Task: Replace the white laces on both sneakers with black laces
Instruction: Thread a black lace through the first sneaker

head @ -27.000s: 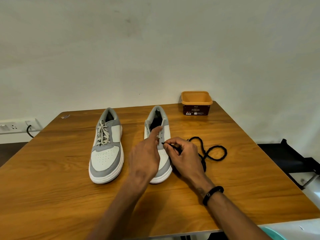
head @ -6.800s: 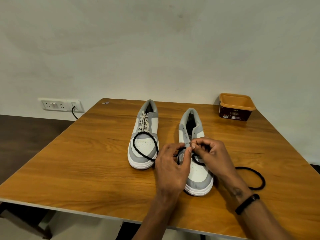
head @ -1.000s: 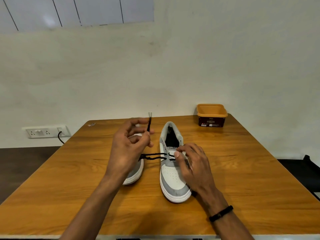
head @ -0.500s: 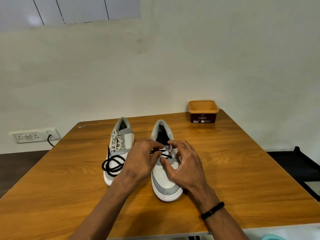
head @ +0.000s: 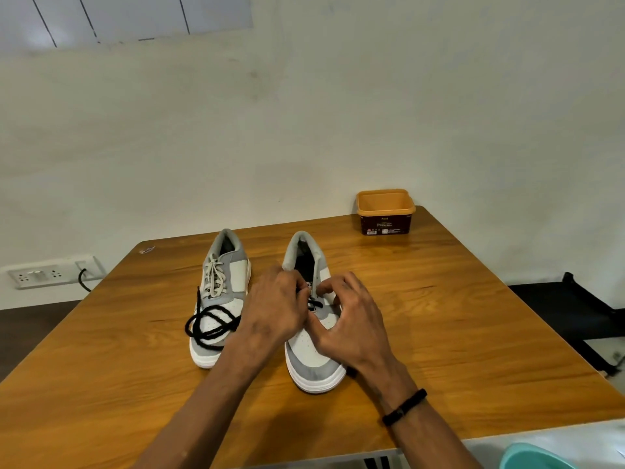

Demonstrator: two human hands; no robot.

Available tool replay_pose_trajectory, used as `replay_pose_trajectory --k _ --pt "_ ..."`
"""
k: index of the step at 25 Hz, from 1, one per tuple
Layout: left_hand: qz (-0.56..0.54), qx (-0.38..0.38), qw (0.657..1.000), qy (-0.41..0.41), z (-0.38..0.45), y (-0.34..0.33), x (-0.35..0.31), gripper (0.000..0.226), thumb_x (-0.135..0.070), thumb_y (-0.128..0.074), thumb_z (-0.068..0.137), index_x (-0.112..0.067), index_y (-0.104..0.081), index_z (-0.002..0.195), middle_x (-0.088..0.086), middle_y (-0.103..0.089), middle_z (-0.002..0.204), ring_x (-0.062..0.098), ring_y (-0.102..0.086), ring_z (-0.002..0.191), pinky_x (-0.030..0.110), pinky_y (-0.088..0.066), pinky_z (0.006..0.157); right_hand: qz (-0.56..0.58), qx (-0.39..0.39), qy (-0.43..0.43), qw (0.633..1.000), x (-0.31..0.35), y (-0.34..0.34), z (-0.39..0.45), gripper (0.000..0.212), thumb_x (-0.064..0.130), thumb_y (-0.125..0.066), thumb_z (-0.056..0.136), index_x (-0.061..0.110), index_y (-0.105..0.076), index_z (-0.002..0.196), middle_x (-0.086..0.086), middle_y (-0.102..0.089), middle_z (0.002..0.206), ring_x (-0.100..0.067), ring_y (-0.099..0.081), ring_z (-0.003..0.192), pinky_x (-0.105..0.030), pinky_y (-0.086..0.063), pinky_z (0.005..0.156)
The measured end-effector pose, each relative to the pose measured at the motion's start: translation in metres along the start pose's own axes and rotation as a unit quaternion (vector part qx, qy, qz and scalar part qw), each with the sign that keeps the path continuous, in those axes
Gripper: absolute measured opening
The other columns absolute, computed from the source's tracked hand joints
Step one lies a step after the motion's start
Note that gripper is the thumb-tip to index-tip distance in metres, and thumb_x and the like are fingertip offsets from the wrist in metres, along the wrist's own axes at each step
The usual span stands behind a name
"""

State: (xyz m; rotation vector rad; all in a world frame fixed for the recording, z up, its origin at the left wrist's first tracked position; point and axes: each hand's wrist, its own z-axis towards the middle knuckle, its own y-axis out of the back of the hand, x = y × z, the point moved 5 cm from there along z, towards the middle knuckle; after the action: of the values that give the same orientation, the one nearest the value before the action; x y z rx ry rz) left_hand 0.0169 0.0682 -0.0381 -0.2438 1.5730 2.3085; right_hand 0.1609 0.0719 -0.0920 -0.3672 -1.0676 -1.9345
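Two grey-and-white sneakers stand side by side on the wooden table [head: 456, 316]. The left sneaker [head: 233, 269] still carries its white lace [head: 213, 275]. A black lace [head: 211, 324] runs through the lower eyelets of the right sneaker [head: 313, 358], and its loose end lies coiled over the left sneaker's toe. My left hand [head: 274, 309] pinches the black lace at the right sneaker's eyelets. My right hand [head: 351, 323] has its fingers curled at the same eyelets, pinching the sneaker's eyelet edge. The fingertips hide the exact eyelet.
An orange tub [head: 385, 211] stands at the table's far right corner. A wall socket strip [head: 50, 272] with a black cable is at the left wall. A dark chair [head: 571, 309] sits to the right of the table. A teal object [head: 537, 456] shows at the bottom right.
My left hand pulled the black lace out to the left, then came back to the right sneaker's eyelets. The slack lace now lies coiled over the left sneaker's toe.
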Motion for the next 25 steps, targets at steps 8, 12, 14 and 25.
replay_pose_trajectory --k 8,12,14,25 --pt "-0.158 0.018 0.986 0.052 -0.002 -0.017 0.01 0.017 -0.032 -0.053 0.108 -0.021 -0.065 0.11 -0.002 -0.058 0.102 0.016 -0.051 0.109 0.022 -0.044 0.078 0.008 -0.041 -0.057 0.997 -0.003 0.003 -0.001 0.038 0.062 -0.072 0.082 0.029 -0.06 0.098 0.016 -0.054 0.095 -0.004 -0.055 0.085 -0.024 -0.053 0.066" --pt "-0.16 -0.012 0.986 0.055 -0.007 -0.016 0.012 0.015 -0.035 -0.058 0.105 -0.024 -0.068 0.109 -0.001 -0.061 0.105 0.011 -0.052 0.105 0.011 -0.035 0.072 0.049 -0.053 -0.099 0.992 -0.007 0.001 -0.001 0.027 0.05 -0.076 0.085 0.029 -0.06 0.089 0.014 -0.057 0.087 -0.005 -0.056 0.081 -0.022 -0.05 0.063" --pt "-0.169 -0.023 0.984 0.053 -0.007 -0.01 0.014 0.012 -0.034 -0.064 0.102 -0.025 -0.071 0.104 -0.002 -0.063 0.1 0.01 -0.057 0.096 0.017 -0.041 0.071 0.063 -0.053 -0.113 0.99 -0.007 -0.001 -0.001 0.025 0.047 -0.077 0.085 0.029 -0.061 0.087 0.013 -0.058 0.085 -0.005 -0.057 0.079 -0.02 -0.047 0.062" --pt "-0.207 -0.143 0.968 0.001 -0.01 0.035 0.011 0.006 -0.023 -0.074 0.096 -0.022 -0.071 0.102 -0.015 -0.071 0.092 0.0 -0.064 0.066 0.014 -0.048 0.056 0.005 -0.071 -0.136 0.988 -0.001 -0.003 0.006 0.03 0.053 -0.071 0.085 0.03 -0.054 0.079 0.011 -0.056 0.073 -0.008 -0.054 0.067 -0.03 -0.048 0.055"
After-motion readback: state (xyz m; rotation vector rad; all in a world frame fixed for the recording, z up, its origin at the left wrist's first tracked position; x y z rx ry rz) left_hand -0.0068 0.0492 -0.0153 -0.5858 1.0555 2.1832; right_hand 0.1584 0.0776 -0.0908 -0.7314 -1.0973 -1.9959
